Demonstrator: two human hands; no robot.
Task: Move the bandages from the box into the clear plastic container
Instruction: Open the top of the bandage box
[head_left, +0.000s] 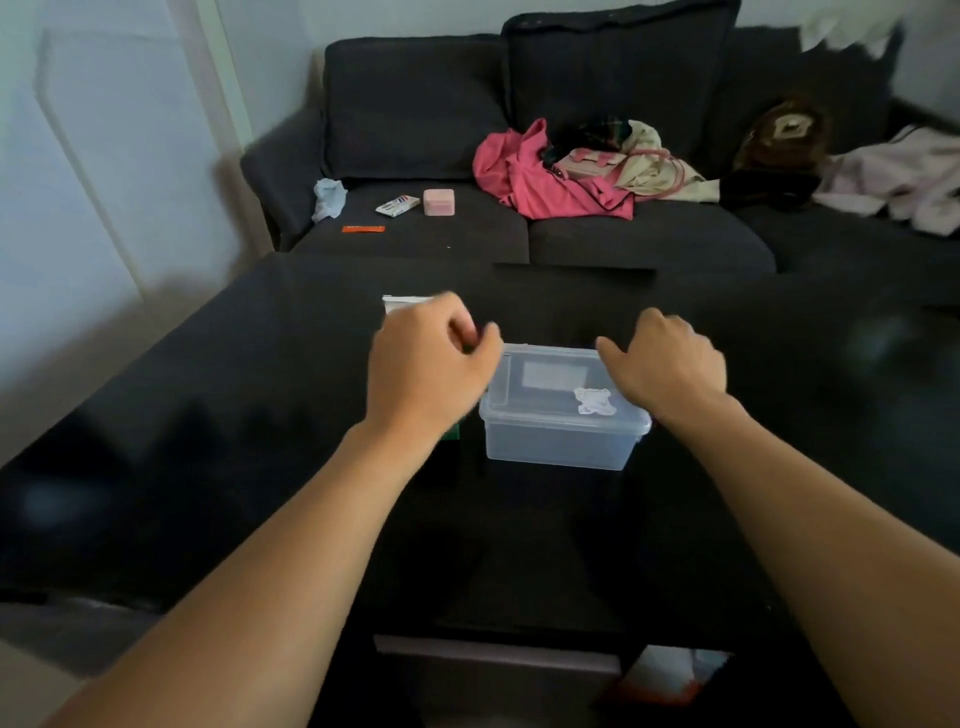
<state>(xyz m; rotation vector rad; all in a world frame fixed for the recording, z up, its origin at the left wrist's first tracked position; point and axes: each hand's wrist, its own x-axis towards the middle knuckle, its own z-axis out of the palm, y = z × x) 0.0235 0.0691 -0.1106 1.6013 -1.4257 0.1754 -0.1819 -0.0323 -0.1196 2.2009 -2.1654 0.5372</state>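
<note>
A clear plastic container (558, 441) with its lid on stands in the middle of the black table (208, 415). A small white patch lies on the lid. The box (406, 303) lies left of the container, mostly hidden under my left hand (428, 369); only a white far end and a green near corner show. That hand hovers over the box with loosely curled fingers and nothing visible in them. My right hand (665, 366) is over the container's far right corner, thumb by the lid's edge, fingers bent down behind it. No bandages show.
A dark sofa (415, 104) stands just behind the table, carrying a pink garment (524, 176), a small pink box (439, 201), a packet, an orange strip and other clothes. A white wall is on the left. A red and white object lies below the table's near edge.
</note>
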